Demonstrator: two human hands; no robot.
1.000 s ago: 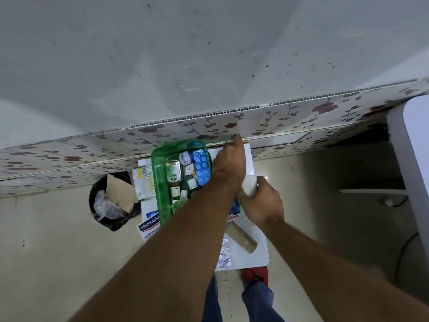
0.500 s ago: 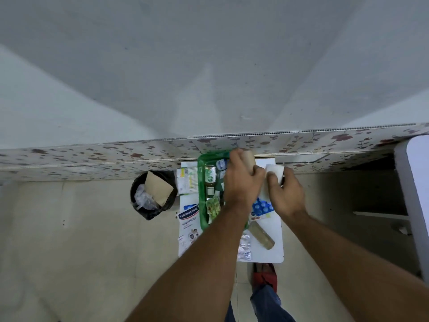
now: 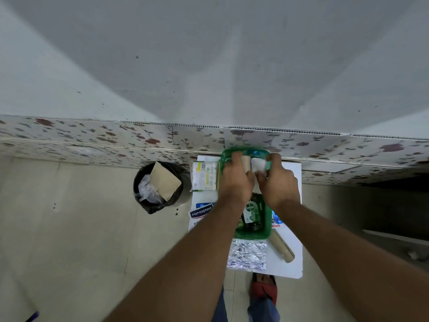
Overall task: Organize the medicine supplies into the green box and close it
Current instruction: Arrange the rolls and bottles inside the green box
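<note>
The green box [image 3: 253, 234] stands open on a small white table [image 3: 293, 263] against the wall. A dark Dettol bottle [image 3: 251, 212] lies inside it. My left hand [image 3: 234, 180] is over the box's far end, closed on a tan bandage roll [image 3: 246, 162]. My right hand [image 3: 277, 182] is beside it, closed on a white gauze roll [image 3: 258, 165]. On the table lie a foil pill strip [image 3: 247, 254], another tan roll [image 3: 282, 248], a Hansaplast pack [image 3: 200, 213] and a white carton [image 3: 204, 176].
A black waste bin [image 3: 157, 187] with paper and plastic stands on the floor left of the table. A floral wall panel [image 3: 116, 140] runs behind. My foot in a red sandal [image 3: 264, 289] shows below the table edge.
Both hands have moved together over the far end of the green box, bringing the tan roll and the white roll side by side. The camera has tilted, so the table sits lower in view.
</note>
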